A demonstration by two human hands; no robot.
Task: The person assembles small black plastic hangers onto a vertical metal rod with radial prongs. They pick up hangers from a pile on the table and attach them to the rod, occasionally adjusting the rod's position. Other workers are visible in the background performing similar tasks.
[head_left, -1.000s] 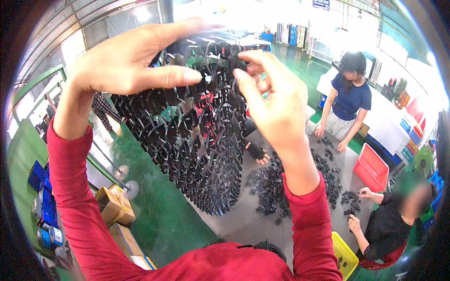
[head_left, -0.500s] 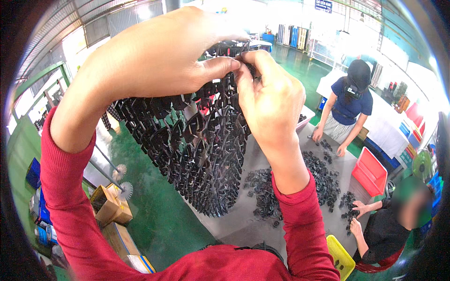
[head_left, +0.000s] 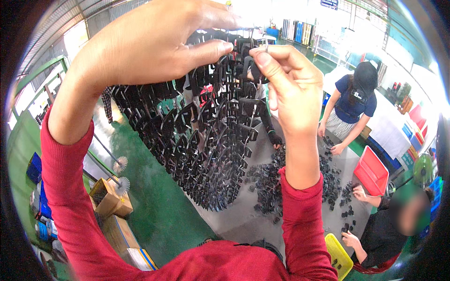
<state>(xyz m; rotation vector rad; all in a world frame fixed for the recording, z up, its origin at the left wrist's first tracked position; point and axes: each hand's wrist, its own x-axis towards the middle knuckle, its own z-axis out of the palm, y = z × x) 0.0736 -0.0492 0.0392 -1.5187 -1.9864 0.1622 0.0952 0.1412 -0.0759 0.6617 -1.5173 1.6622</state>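
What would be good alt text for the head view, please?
The left hand and right hand, both red-sleeved, work at the top of a dense hanging cluster of black parts; beyond, co-workers handle loose pieces on a grey table.

Hanging cluster of small black hooked pieces (head_left: pixel 187 136): looks plastic, smooth, faintly glossy from here. Long red sleeves (head_left: pixel 303 220): matt cloth. Red rectangular plastic tray (head_left: pixel 372 172): smooth. Brown cardboard carton (head_left: pixel 108 205): matt. Green floor (head_left: pixel 157 225): glossy.
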